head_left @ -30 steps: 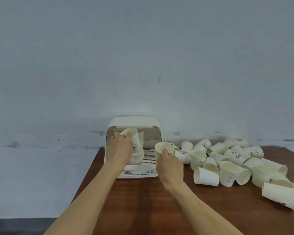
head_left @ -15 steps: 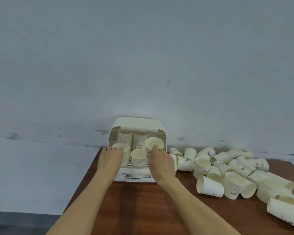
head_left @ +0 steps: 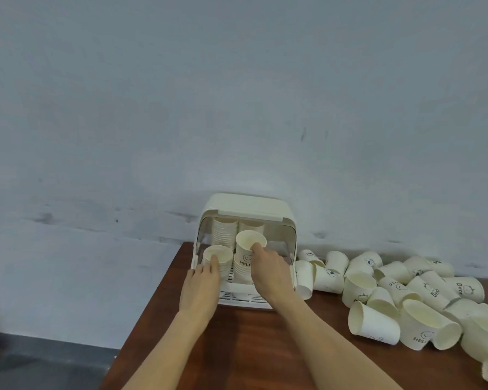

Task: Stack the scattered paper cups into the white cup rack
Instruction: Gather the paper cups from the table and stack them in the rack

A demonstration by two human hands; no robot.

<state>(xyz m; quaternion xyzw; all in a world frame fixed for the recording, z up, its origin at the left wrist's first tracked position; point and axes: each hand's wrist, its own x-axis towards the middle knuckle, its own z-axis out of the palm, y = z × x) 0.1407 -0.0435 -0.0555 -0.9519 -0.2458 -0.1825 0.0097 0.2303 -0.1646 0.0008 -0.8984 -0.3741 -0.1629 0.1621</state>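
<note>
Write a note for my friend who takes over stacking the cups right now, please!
Left hand: grips the top of the short front-left stack of white paper cups inside the white plastic cup rack.
Right hand: fingers pinch the rim of a white paper cup printed HELLO, sitting on the front-middle stack but not pushed down.
Done: two tall stacks at the back of the rack, two shorter ones in front.
Left: seat the HELLO cup, then stack the many scattered white paper cups lying on the brown wooden table to the right of the rack.
</note>
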